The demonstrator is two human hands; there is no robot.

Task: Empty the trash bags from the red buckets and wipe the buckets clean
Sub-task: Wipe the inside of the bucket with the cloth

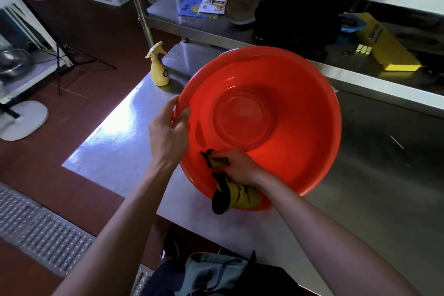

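Left hand (168,132) grips the glossy, bagless red bucket (276,94).

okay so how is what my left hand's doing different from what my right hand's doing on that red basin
The left hand grips the red basin's near-left rim, thumb inside, holding it tilted; the right hand is lower, inside the near wall. The left hand touches bare plastic; the right hand clutches a yellow cloth with black trim that hangs over the near rim. Both hands work on the same basin.
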